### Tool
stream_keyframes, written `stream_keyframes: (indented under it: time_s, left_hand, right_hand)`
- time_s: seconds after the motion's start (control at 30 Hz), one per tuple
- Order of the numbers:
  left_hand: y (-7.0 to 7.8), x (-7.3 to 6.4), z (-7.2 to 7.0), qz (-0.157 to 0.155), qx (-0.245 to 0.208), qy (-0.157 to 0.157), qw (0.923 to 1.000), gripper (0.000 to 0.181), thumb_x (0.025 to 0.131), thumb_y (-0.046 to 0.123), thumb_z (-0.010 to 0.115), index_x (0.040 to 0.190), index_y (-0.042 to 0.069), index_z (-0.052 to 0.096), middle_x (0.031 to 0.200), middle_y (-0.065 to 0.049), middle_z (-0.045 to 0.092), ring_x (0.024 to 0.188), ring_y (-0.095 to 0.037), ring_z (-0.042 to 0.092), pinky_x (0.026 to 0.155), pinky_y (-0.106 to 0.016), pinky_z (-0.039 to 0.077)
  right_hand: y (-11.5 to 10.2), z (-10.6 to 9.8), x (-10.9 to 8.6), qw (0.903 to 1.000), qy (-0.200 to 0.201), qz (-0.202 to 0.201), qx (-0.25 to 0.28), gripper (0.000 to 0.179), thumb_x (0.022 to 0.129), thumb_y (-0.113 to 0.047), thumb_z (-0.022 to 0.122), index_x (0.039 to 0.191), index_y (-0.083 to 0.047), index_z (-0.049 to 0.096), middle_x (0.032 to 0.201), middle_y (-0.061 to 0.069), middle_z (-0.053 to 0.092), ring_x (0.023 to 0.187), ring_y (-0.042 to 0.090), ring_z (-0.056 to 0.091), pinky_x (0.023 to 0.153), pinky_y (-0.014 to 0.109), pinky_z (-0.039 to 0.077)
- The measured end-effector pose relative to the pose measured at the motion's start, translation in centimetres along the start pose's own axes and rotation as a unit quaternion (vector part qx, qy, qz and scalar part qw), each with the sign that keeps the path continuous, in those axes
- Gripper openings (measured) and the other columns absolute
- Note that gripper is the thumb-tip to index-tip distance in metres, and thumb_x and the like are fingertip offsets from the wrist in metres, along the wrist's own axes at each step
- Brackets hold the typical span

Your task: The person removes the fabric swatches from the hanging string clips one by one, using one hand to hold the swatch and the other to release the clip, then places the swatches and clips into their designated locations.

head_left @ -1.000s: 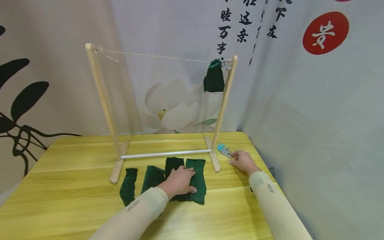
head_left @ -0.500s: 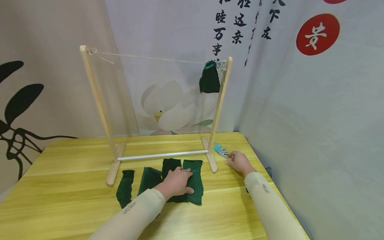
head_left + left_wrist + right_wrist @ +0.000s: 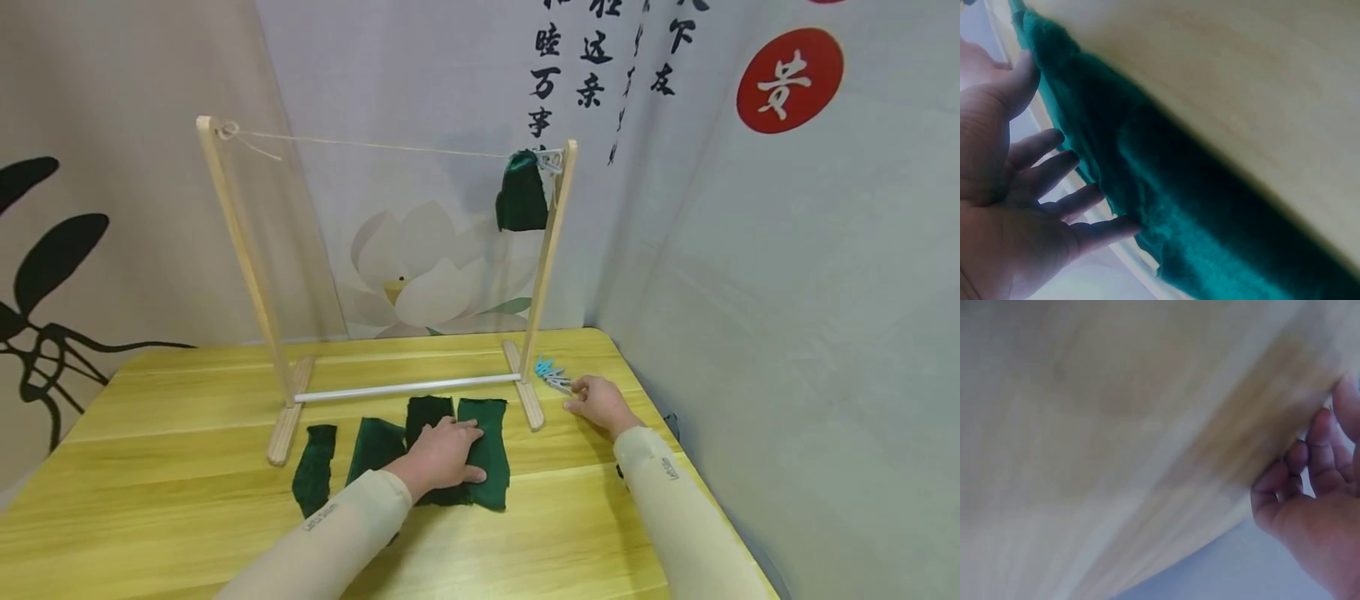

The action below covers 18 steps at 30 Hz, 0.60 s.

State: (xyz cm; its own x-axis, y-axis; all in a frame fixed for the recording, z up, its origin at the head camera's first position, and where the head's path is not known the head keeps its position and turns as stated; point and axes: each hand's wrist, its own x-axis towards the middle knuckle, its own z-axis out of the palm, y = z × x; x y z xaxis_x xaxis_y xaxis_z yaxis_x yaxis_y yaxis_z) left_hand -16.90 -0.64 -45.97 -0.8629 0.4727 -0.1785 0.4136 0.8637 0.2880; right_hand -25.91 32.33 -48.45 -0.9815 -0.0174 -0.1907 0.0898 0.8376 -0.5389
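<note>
Several green velvety cloth pieces lie side by side on the wooden table. My left hand rests on the dark green cloth and the brighter green cloth, with fingers spread. The left wrist view shows its fingers loosely extended beside the green cloth. Right of the rack, my right hand pinches the near end of a grey clothespin in a small pile. Blue clothespins lie just behind. In the right wrist view the right hand has curled fingers; the clothespin is hidden there.
A wooden rack with a string across its top stands behind the cloths. One green cloth hangs at its right end, beside grey clothespins. A wall curtain borders the table's right edge.
The head view has shifted slightly, so the scene sits a little further left. Both hands stay in the same places, left on the cloths and right at the clothespins.
</note>
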Motion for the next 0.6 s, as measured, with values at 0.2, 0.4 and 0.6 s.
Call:
stream_keyframes:
  time_s: [0.2, 0.4, 0.6]
  left_hand:
    - [-0.2, -0.2, -1.7, 0.018, -0.002, 0.022, 0.9996, 0.063, 0.096, 0.048, 0.079, 0.148, 0.016, 0.065, 0.159, -0.008, 0.059, 0.146, -0.043, 0.053, 0.115, -0.064, 0.048]
    - [-1.1, 0.0, -4.6, 0.031, -0.003, 0.046, 0.9985, 0.052, 0.098, 0.042, 0.078, 0.14, 0.012, 0.071, 0.138, -0.008, 0.074, 0.13, -0.034, 0.067, 0.104, -0.052, 0.058]
    - [-1.8, 0.4, -8.3, 0.04, 0.014, 0.085, 0.9955, 0.046, 0.1, 0.04, 0.077, 0.136, 0.012, 0.073, 0.136, -0.009, 0.075, 0.128, -0.033, 0.069, 0.104, -0.052, 0.059]
  right_hand:
    - [1.0, -2.6, -0.5, 0.9979, -0.04, -0.014, -0.049, 0.048, 0.098, -0.03, 0.079, 0.132, 0.003, 0.069, 0.128, 0.021, 0.072, 0.115, 0.035, 0.069, 0.102, 0.052, 0.057]
    - [1.1, -7.1, -0.8, 0.9919, -0.087, -0.003, -0.093, 0.053, 0.105, -0.034, 0.07, 0.14, 0.005, 0.063, 0.142, 0.026, 0.065, 0.128, 0.045, 0.064, 0.103, 0.055, 0.056]
    - [-1.6, -12.8, -1.5, 0.992, -0.069, -0.018, -0.104, 0.056, 0.109, -0.034, 0.064, 0.144, 0.009, 0.058, 0.147, 0.033, 0.059, 0.133, 0.052, 0.058, 0.106, 0.06, 0.053]
